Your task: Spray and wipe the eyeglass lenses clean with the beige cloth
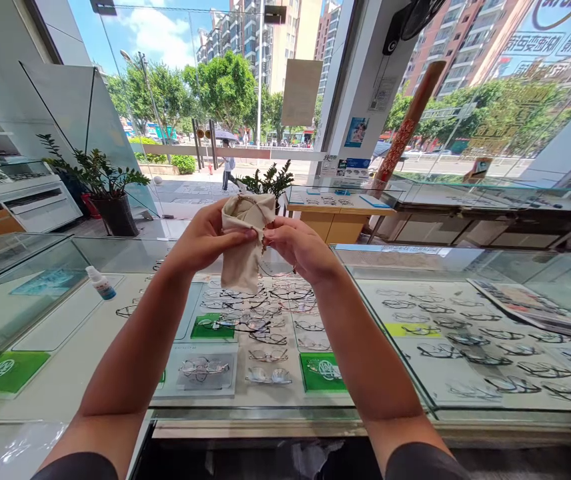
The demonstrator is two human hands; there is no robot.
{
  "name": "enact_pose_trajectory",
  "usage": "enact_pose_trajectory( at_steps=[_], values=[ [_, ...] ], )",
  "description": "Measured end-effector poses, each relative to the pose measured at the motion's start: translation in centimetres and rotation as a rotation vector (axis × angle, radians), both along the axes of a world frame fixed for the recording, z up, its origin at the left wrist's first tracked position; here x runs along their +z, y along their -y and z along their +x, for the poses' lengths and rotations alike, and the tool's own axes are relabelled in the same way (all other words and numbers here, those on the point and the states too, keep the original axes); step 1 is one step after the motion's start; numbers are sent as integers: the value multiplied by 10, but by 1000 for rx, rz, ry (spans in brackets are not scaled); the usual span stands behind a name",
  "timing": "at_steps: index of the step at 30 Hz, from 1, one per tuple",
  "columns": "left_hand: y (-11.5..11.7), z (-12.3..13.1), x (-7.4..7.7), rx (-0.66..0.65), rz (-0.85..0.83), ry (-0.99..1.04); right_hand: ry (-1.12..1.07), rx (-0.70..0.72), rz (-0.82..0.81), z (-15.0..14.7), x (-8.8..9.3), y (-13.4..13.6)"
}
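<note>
Cloth [239,265], beige and folded, held in the air above the far part of the glass tabletop [270,399], roughly midway between its left and right edges. The left hand [204,237] is clamped on the cloth's left side, thumb across the front and fingers mostly hidden behind; the right hand [299,243] pinches the right edge between thumb and fingers. A thin line curves along the cloth's upper rim, and another shows below the right hand; whether these are cord or spectacle wire is too small to settle. Beneath, rows of glasses [255,326] occupy the middle of the tabletop's display, with a green card [323,372] toward its near right corner and a spray bottle [100,283] toward the left edge. Good practice at this step would likely be a steady left grip that supports the cloth while the right hand works its edge with light fingertip pressure; pulling hard could bend or snag anything thin in the folds, and a loose hold could let it drop onto the tabletop.
</note>
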State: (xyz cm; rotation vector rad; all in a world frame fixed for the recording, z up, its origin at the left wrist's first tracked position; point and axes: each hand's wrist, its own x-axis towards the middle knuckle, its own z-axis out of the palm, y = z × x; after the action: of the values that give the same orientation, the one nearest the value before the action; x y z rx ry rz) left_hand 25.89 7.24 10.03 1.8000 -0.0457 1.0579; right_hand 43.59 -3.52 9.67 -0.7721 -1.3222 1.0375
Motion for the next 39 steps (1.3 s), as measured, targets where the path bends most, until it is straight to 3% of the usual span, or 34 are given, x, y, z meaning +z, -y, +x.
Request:
enact_pose_trajectory(
  at_steps=[5, 8, 11, 16, 19, 25, 30, 35, 39],
  values=[
    [12, 22, -9, 253, 48, 189, -5, 54, -19, -5, -2, 0],
    [14, 25, -10, 325, 58, 281, 13, 43, -29, -7, -3, 0],
    [8, 16, -6, 262, 61, 214, 14, 23, -25, -5, -3, 1],
    [-3, -7, 5, -16, 30, -44, 13, 25, 5, 2, 0, 3],
    [-3, -9, 5, -65, 31, -59, -2, 25, -1, 2, 1, 2],
    [12, 15, -8, 131, 43, 132, -60, 85, -9, -4, -1, 2],
    [16, 24, -11, 310, 22, 277, 7, 18, -29, -6, -4, 3],
    [-1, 3, -4, 88, 4, 60, 5, 30, -9, 0, 0, 4],
    [-1, -5, 0, -50, 0, -22, 1, 7, 3, 4, 2, 3]
  ],
)
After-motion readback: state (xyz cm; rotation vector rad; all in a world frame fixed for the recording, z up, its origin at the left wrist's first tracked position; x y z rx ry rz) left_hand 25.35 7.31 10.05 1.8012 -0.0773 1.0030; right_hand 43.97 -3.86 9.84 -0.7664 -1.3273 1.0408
